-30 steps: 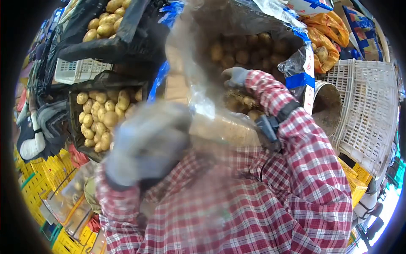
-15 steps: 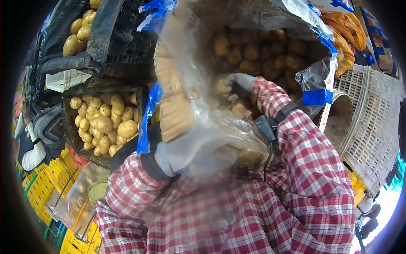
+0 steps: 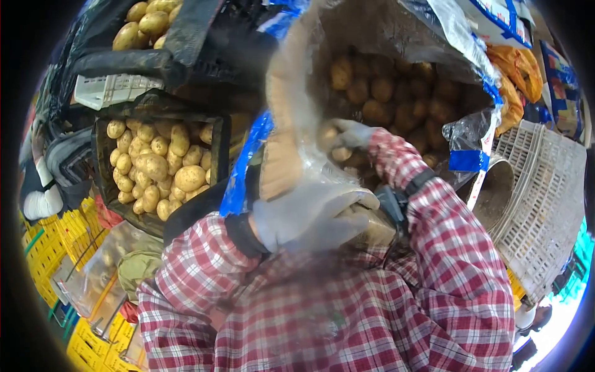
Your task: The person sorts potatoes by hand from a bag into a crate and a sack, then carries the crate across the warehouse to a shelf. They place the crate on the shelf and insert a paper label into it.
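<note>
Potatoes (image 3: 381, 91) fill the bottom of a deep box lined with clear plastic (image 3: 313, 158), its cardboard flap (image 3: 280, 164) folded out on the left. My right hand (image 3: 354, 135), in a pale glove, reaches inside; its fingers are closed on a potato (image 3: 326, 136) near the left wall. Another potato (image 3: 341, 154) lies just under those fingers. My left hand (image 3: 304, 217), also gloved, rests at the near side, curled over the box's edge (image 3: 372, 228), fingers partly blurred. Blue tape (image 3: 251, 161) runs along the flap's outer side.
To the left stands a dark-lined crate (image 3: 102, 167) of potatoes, with more potatoes (image 3: 149, 25) in another container behind. A white perforated basket (image 3: 539, 204) leans at the right beside an orange bag (image 3: 514, 77). Yellow crates (image 3: 52, 254) and another person's sleeve (image 3: 42, 170) are at far left.
The view has shifted, so the box and crates sit slightly differently. My right hand remains inside the box with a potato at its fingers; my left hand stays at the near edge.
</note>
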Demonstrator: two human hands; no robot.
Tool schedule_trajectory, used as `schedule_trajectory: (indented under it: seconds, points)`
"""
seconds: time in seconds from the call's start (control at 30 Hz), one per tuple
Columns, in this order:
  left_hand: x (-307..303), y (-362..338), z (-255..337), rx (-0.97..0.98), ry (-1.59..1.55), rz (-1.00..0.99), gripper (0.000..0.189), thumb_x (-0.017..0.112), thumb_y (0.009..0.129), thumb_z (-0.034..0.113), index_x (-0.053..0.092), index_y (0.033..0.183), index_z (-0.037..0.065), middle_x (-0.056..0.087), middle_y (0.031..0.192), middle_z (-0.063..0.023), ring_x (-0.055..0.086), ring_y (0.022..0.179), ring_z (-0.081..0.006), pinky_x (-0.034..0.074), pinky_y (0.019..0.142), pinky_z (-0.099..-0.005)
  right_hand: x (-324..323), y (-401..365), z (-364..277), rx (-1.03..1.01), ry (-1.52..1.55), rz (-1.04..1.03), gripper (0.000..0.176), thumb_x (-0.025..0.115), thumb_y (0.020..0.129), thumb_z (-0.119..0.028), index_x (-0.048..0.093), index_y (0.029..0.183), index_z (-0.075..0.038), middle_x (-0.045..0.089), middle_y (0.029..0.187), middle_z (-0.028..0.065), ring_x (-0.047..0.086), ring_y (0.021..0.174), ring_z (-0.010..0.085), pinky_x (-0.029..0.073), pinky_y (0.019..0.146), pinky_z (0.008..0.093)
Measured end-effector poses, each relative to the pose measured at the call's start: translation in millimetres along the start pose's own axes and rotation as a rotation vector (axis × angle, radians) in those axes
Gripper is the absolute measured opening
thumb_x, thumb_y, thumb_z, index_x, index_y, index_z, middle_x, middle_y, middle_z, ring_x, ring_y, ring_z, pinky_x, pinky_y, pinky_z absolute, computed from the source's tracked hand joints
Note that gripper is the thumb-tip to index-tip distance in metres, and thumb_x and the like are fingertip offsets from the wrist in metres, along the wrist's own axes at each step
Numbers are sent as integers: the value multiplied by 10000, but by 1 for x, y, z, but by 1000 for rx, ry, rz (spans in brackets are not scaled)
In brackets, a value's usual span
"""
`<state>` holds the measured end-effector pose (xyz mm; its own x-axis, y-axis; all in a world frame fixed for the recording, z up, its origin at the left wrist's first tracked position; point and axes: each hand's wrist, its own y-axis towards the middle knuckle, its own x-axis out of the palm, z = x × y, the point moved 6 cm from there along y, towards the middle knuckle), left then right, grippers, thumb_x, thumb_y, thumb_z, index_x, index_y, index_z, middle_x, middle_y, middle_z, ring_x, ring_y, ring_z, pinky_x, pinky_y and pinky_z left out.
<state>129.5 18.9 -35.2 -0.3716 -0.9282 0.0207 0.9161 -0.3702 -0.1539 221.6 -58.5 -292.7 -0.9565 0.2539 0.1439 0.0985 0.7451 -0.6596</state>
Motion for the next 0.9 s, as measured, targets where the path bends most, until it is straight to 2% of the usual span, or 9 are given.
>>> schedule_trajectory:
  seconds: [0.13, 0.3, 0.4, 0.47, 0.6, 0.7, 0.77, 0.83, 0.9]
  points:
    - [3, -6, -18, -306, -480, -65, 446, 536, 952, 358, 511, 1245, 23, 595, 1090, -126, 621, 912, -191, 531, 772, -321, -20, -99, -106, -159, 555, 143, 723, 754, 761, -202, 429, 1391, -63, 564, 1211, 103, 580, 1060, 207, 515, 872, 319]
    - [-18, -19, -14, -488, -765, 511, 446, 561, 965, 329, 460, 1285, 35, 553, 1154, -89, 613, 932, -160, 529, 779, -303, 12, -181, -173, -405, 546, 229, 741, 769, 744, -199, 433, 1386, -47, 548, 1257, 107, 559, 1130, 215, 484, 941, 333]
    - [-9, -6, 1, 19, -491, 407, 498, 531, 968, 403, 484, 1272, 12, 569, 1156, -82, 590, 1016, -146, 513, 825, -280, 48, -204, -187, -450, 373, 319, 548, 717, 804, -185, 540, 1296, -18, 597, 1203, 98, 569, 1111, 205, 456, 971, 326]
    - [-4, -2, 11, 182, -489, 269, 545, 489, 971, 467, 515, 1243, -5, 592, 1129, -86, 592, 1020, -146, 512, 820, -265, 53, -216, -192, -638, -354, 527, 366, 597, 925, -260, 625, 1175, 6, 629, 1115, 86, 577, 1027, 178, 464, 929, 307]
    - [13, -24, -1, -126, -793, 380, 621, 358, 970, 563, 584, 1102, 0, 660, 925, -137, 652, 740, -215, 537, 617, -283, 66, -245, -154, -433, 838, 703, 667, 357, 978, -567, 591, 1150, 33, 610, 1015, 138, 619, 771, 237, 528, 768, 372]
    - [9, -47, 9, -196, -1093, 257, 560, 351, 991, 501, 604, 1022, 2, 647, 867, -182, 641, 684, -252, 519, 530, -308, 88, -252, -162, -529, 988, 652, 718, 341, 957, -613, 526, 1216, 30, 603, 1061, 162, 637, 808, 275, 543, 778, 403]
    - [16, -49, -1, -141, -1203, 305, 522, 351, 1002, 461, 594, 1048, 2, 647, 888, -187, 645, 725, -262, 527, 543, -326, 101, -259, -165, -599, 1133, 543, 586, 454, 971, -489, 495, 1240, 30, 603, 1086, 168, 637, 899, 264, 536, 835, 401]
    - [21, -53, -15, -93, -1179, 318, 490, 350, 1011, 430, 583, 1078, 5, 645, 925, -184, 647, 773, -269, 541, 574, -343, 105, -276, -177, -877, 232, 834, 465, 546, 946, -271, 451, 1300, 16, 581, 1164, 169, 611, 1002, 251, 537, 883, 346]
    - [13, -65, -20, -50, -1008, 334, 473, 348, 1015, 416, 569, 1113, 9, 640, 976, -170, 646, 824, -271, 558, 619, -354, 111, -267, -177, -752, 282, 721, 505, 621, 891, -132, 419, 1334, -3, 575, 1176, 150, 601, 1039, 235, 524, 910, 318]
